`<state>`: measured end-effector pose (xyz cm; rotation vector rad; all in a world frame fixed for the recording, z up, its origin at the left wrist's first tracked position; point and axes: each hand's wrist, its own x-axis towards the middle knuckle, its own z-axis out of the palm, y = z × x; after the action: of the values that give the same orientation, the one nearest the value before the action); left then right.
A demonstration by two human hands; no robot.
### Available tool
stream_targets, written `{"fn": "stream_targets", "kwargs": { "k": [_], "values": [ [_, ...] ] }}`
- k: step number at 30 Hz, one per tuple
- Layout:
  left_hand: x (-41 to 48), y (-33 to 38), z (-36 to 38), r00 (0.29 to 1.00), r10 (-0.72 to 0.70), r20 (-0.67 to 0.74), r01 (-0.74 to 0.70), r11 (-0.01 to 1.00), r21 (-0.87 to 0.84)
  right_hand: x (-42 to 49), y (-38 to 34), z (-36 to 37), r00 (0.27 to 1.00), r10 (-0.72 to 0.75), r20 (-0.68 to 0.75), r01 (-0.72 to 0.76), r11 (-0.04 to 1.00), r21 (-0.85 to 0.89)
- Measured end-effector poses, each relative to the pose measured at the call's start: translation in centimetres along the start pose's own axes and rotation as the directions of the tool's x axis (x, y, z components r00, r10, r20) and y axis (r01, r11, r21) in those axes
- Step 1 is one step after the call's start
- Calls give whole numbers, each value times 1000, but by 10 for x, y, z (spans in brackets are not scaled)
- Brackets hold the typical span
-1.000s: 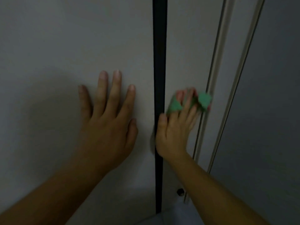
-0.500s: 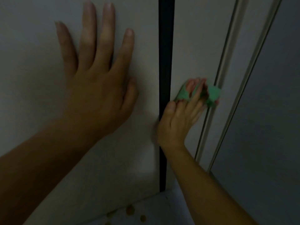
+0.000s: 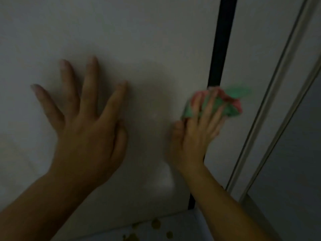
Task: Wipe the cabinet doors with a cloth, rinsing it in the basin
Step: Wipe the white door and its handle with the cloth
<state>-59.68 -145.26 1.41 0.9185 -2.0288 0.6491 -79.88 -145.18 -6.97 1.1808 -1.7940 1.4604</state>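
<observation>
Green-and-pink cloth [image 3: 224, 105] pressed across the dark gap [image 3: 223, 40] at the cabinet door [image 3: 139, 35] edge by right hand [image 3: 192, 136], fingers straight over it. Left hand [image 3: 86, 134] flat on same door, fingers spread, holding nothing.

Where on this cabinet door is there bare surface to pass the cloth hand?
Free: the wide area of the door above both hands, and the strip between the left hand and the right hand. Crowded: at the dark gap, where the cloth sits, with the rails close on its right.

The left hand [image 3: 86, 136] and right hand [image 3: 192, 136] are bare, as are both forearms [image 3: 43, 202] (dim, blurred).
</observation>
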Motion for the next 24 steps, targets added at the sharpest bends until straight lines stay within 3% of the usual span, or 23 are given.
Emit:
{"fn": "stream_targets", "kwargs": {
  "k": [2, 5, 7, 8, 10, 14, 16, 19, 20, 24],
  "values": [
    [-3, -10, 5, 1000, 10, 25, -11, 1000, 29, -12, -18, 4, 985, -164, 48, 170, 974, -152],
    [-7, -20, 13, 999, 49, 6, -50, 997, 52, -69, -17, 9, 826, -470, 310, 513, 855, -71],
    [-8, -24, 18, 998, 59, -14, -58, 997, 56, -68, -7, 5, 737, -574, 358, 621, 784, -23],
    [-7, -26, 21, 998, 57, -30, -55, 997, 60, -53, -6, 3, 727, -599, 337, 645, 763, -35],
    [-7, -28, 26, 997, 59, -52, -56, 997, 60, -11, -11, -3, 751, -610, 253, 649, 753, -108],
    [-9, -30, 30, 995, 66, -74, -61, 996, 66, 33, -26, -4, 855, -518, 20, 512, 839, -184],
    [-8, -30, 29, 996, 64, -68, -60, 997, 55, 6, -24, 2, 828, -553, 96, 561, 807, -184],
    [-7, -29, 24, 998, 57, -28, -56, 998, 32, -38, -13, 1, 689, -652, 316, 716, 681, -156],
    [-7, -28, 19, 998, 59, -17, -59, 998, 8, -39, -18, -2, 682, -651, 333, 719, 680, -144],
    [-15, -34, -10, 1000, 31, 2, -30, 990, -140, -7, -87, 8, 824, -544, 159, 563, 818, -121]
  ]
}}
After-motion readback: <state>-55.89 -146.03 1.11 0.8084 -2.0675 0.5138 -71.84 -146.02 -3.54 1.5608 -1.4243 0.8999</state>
